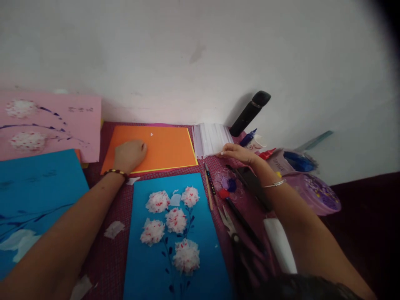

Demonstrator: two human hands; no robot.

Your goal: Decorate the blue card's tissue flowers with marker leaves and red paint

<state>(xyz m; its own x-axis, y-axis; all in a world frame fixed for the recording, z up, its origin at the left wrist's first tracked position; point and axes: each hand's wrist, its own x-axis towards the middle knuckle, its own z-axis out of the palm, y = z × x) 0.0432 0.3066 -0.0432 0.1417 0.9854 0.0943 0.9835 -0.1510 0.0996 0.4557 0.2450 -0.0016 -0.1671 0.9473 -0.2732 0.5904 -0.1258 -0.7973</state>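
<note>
My left hand [130,155] rests on an orange sheet of paper [170,146], its fingers curled in; anything inside them is hidden. At the lower right edge of a stack of folded white tissue paper [215,138], my right hand [237,153] has its fingers together, pinching that edge. Below both hands lies a blue sheet [140,266] with several puffy white flowers flecked with red [186,256] and dark painted stems. A small white tissue piece [175,200] lies among the flowers.
A pink card [84,137] and another blue card [62,179] lie left. Scissors [229,225], paintbrushes [210,179] and a black bottle [250,113] are right, with a blue paint tube [248,137] and a purple tub [308,196]. A white wall [156,54] stands behind.
</note>
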